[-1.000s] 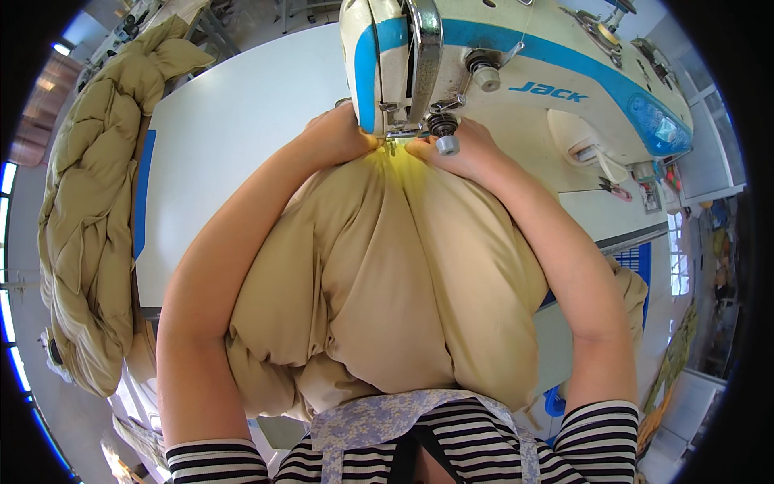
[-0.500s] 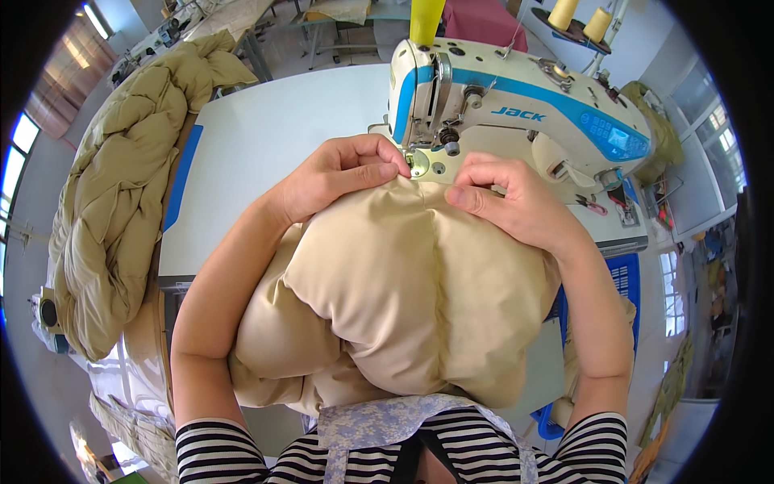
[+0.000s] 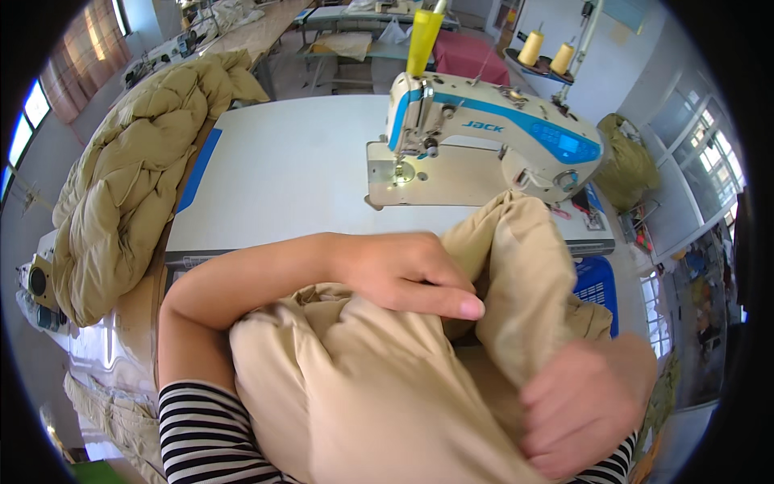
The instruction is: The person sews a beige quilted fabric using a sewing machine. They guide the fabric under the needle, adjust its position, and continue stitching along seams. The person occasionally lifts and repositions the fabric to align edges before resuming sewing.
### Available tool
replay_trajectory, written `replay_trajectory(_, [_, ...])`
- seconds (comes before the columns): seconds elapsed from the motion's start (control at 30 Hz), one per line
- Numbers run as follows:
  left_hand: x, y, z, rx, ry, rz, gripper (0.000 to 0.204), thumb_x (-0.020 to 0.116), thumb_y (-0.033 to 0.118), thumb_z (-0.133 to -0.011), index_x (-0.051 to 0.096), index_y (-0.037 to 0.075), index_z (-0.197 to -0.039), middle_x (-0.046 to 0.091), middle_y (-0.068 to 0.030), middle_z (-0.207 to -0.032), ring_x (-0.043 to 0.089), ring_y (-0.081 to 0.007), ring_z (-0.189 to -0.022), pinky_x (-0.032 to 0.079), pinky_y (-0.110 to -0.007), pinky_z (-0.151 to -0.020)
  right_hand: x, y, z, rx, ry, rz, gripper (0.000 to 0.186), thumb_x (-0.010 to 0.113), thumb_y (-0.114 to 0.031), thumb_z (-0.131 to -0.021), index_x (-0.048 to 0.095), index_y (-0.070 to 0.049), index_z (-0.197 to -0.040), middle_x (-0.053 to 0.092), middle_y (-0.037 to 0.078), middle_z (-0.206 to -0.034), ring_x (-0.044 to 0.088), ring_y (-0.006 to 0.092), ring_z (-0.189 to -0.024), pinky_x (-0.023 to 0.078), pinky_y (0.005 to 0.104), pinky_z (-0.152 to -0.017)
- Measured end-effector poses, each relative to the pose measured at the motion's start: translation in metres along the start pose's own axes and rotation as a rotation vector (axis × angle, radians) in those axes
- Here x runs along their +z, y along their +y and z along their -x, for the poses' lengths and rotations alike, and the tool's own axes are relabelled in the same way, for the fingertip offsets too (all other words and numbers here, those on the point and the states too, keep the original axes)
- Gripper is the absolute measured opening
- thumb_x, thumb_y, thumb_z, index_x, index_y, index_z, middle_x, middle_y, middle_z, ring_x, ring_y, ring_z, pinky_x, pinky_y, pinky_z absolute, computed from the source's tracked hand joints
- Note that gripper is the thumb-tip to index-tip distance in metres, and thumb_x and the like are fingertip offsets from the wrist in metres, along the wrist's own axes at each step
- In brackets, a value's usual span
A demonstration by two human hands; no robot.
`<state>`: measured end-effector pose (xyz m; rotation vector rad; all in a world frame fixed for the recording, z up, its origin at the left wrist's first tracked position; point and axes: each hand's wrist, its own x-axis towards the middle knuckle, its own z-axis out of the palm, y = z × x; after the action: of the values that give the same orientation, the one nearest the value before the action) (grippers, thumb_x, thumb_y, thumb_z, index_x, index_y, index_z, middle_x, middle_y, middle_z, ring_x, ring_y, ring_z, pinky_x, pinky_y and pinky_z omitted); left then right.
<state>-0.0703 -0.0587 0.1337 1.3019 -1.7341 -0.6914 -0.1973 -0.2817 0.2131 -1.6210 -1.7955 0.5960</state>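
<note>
A beige padded garment (image 3: 379, 387) is bunched over my lap and in front of my chest, its folds partly gaping open in the middle. My left hand (image 3: 415, 278) lies across its upper edge, fingers curled over the fabric and thumb pointing right. At the lower right, my right hand (image 3: 588, 403) is blurred by motion, closed on another part of the garment. A tube of the same fabric stands up between the hands, toward the sewing machine (image 3: 492, 121). Nothing lies under the needle, and the machine's lamp lights the needle plate (image 3: 401, 173).
White table (image 3: 298, 161) carries the machine. A heap of beige padded pieces (image 3: 129, 185) hangs along the left side. A blue plastic basket (image 3: 595, 286) stands at the right, below the table edge. Yellow thread cones (image 3: 530, 48) sit on a stand behind; small scissors (image 3: 559, 212) lie at the table's right.
The garment has come away from the needle area toward my body and been turned over. Both hands have left the machine; my right hand swung down to the lower right.
</note>
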Motion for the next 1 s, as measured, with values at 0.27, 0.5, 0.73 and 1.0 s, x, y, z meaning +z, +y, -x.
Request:
replay_trajectory(0.27, [-0.014, 0.183, 0.049, -0.453, 0.419, -0.882, 0.034, 0.076, 0.032, -0.080, 0.065, 0.001, -0.080, 0.062, -0.0099, -0.071, 0.062, -0.0225, -0.066, 0.047, -0.033, -0.062, -0.017, 0.006, 0.052, 0.544, 0.461, 0.308, 0.015, 0.083, -0.020, -0.079, 0.076, -0.007, -0.083, 0.065, 0.006, -0.068, 0.062, 0.0242, -0.060, 0.045, 0.0332, -0.055])
replay_trajectory(0.5, [-0.036, 0.077, 0.064, -0.878, 0.568, -0.892, 0.019, 0.074, 0.023, -0.089, 0.069, 0.006, -0.096, 0.069, -0.0061, -0.083, 0.061, -0.0141, -0.075, 0.049, -0.030, -0.070, -0.011, 0.076, -0.005, 0.653, 0.559, 1.163, 0.038, 0.079, -0.024, -0.079, 0.069, -0.010, -0.113, 0.065, 0.008, -0.111, 0.060, 0.0272, -0.105, 0.048, 0.0384, -0.093])
replay_trajectory(0.73, [-0.064, 0.031, 0.068, -0.729, 0.617, -0.668, 0.018, 0.069, 0.020, -0.094, 0.069, 0.002, -0.095, 0.066, -0.0016, -0.082, 0.056, -0.0074, -0.080, 0.048, -0.027, -0.074, 0.089, 0.135, -0.074, 0.133, 0.214, 1.095, 0.035, 0.073, -0.027, -0.071, 0.066, -0.012, -0.102, 0.062, 0.001, -0.096, 0.059, 0.0179, -0.099, 0.038, 0.0411, -0.108])
replay_trajectory(1.0, [0.028, -0.030, 0.064, -0.588, 0.647, -0.619, 0.014, 0.077, 0.015, -0.087, 0.072, 0.005, -0.095, 0.069, -0.0066, -0.087, 0.064, -0.0177, -0.077, 0.050, -0.029, -0.071, 0.101, 0.148, 0.064, 0.638, 0.043, 0.446, 0.014, 0.069, -0.013, -0.073, 0.066, -0.008, -0.086, 0.061, 0.005, -0.087, 0.058, 0.0252, -0.094, 0.045, 0.0377, -0.092])
